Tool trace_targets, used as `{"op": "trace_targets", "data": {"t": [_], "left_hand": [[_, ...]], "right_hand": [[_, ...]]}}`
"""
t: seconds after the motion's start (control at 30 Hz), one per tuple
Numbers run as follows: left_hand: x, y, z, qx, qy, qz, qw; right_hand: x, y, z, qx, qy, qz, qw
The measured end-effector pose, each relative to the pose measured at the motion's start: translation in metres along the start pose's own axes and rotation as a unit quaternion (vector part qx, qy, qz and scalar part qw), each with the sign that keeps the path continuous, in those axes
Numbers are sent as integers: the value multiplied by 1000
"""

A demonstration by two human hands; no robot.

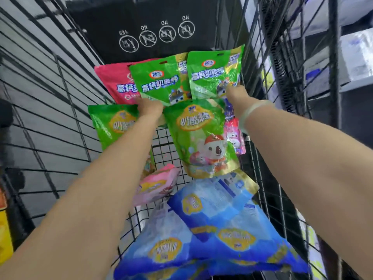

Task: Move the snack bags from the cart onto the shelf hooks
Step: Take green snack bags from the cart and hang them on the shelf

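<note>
**Operator:** I am reaching both arms into the wire cart (50,93). The left hand (150,107) is closing on the lower edge of a green snack bag (159,81); the fingers are curled under it and mostly hidden. The right hand (236,93) is pinching the lower right corner of a second green bag (214,75), with a pale bracelet (252,112) sitting on that wrist.

**Observer:** What is lying around the grips?

**Operator:** A pink bag (115,83) is lying just left of the left-hand bag, partly under it. Below the hands, two more green bags (199,138) are resting on the cart floor. Nearer me, blue bags (212,229) are piling up beside a small pink pack (157,184). Beyond the grips, a black panel (153,27) with round pictograms is closing off the cart's far end. Right of the right hand, black wire racking (282,47) is standing; I cannot tell its hooks apart.
</note>
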State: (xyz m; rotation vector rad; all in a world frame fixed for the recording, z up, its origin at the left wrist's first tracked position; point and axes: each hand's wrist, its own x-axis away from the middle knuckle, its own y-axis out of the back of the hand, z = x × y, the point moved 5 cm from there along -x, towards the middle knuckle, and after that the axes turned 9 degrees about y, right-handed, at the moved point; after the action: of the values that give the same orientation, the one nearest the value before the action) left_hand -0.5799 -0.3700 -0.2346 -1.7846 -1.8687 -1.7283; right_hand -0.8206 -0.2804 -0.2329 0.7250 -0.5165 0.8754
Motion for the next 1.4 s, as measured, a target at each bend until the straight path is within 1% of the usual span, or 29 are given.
{"op": "trace_targets", "data": {"t": [0.07,0.13,0.17,0.2,0.27,0.33,0.4,0.43,0.5,0.57,0.63,0.73,0.8,0.87,0.97,1.07,1.13,1.2,1.27,1.33,1.4], "left_hand": [[-8,0,1,41,34,2,999],[-7,-1,5,80,49,-8,996],[-7,-3,8,97,57,-13,994],[-4,-5,9,110,52,-8,993],[-2,-14,9,132,25,34,990],[3,-15,12,154,13,59,986],[4,-10,17,164,17,50,985],[4,-6,20,164,22,45,985],[4,5,25,171,28,28,984],[6,16,31,166,23,17,986],[13,26,38,144,15,3,989],[31,41,45,190,13,-4,982],[41,49,45,196,5,1,981],[49,56,42,205,0,9,979],[68,72,28,203,-42,0,978],[90,91,16,223,-97,0,970],[107,104,11,229,-116,-4,967],[132,123,7,214,-144,-42,965],[162,144,2,221,-159,-65,960],[193,161,-2,226,-175,-65,956],[222,172,-9,201,-198,-65,957]], "right_hand": [[-11,-5,-4,-8,-7,-2,1000],[-17,-7,-8,13,0,3,1000],[-20,-9,-11,2,5,7,1000],[-20,-10,-13,-9,8,9,1000],[-18,-12,-16,-18,23,15,999],[-13,-17,-15,-17,27,40,999],[-8,-24,-12,-25,47,54,997],[-7,-26,-9,-10,65,53,996],[-7,-32,-4,12,119,61,991],[0,-34,1,7,159,65,985],[8,-35,2,10,167,81,983],[28,-37,9,-22,159,132,978],[43,-38,15,-28,160,160,974],[56,-34,19,-31,167,143,975],[78,-18,28,-42,191,79,978],[105,1,38,-110,217,39,969],[128,18,45,-152,226,14,962],[156,39,56,-197,242,-3,950],[191,65,70,-249,259,-28,933],[229,94,79,-284,284,-53,914],[263,122,81,-322,307,-70,893]]}}
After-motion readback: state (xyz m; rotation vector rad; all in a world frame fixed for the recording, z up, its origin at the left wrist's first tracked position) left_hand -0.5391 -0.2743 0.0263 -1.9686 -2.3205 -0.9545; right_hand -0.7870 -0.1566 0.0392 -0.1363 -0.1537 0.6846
